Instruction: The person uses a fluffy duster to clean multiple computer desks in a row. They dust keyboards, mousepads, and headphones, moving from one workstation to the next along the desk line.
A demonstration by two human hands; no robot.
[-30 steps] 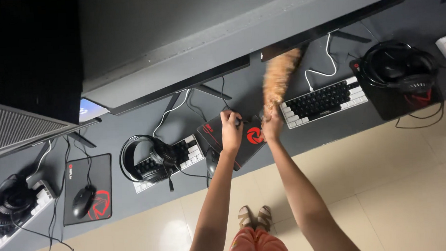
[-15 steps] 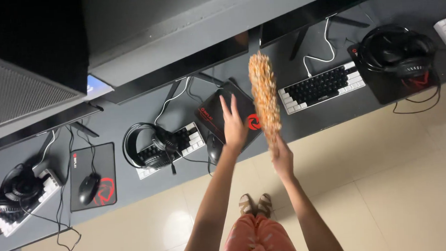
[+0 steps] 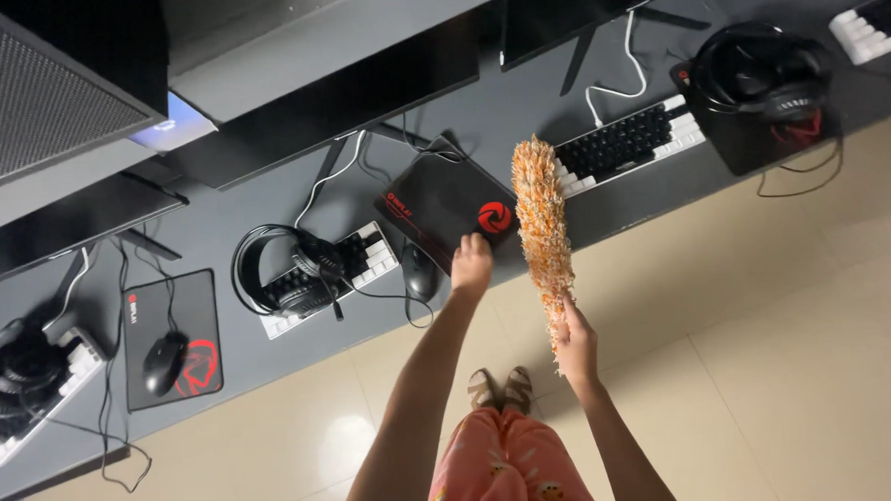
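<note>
My right hand (image 3: 575,340) grips the lower end of an orange and white fluffy duster (image 3: 543,228), which points up toward the grey desk (image 3: 604,213). My left hand (image 3: 471,261) rests on the near edge of a black mouse pad (image 3: 444,205) with a red round mark. The pad looks lifted off the desk at a tilt. A black mouse (image 3: 419,272) lies just left of that hand. A black and white keyboard (image 3: 626,142) sits right of the duster's tip.
Monitors (image 3: 339,100) stand along the back of the desk. A headset (image 3: 286,272) lies on another keyboard to the left, beside a second pad with a mouse (image 3: 162,361). Another headset (image 3: 763,71) rests on a pad at right. Cream floor tiles (image 3: 769,317) lie below.
The duster has come back off the desk toward me as my right hand drew lower. My left hand stays at the mouse pad's edge. The view has shifted.
</note>
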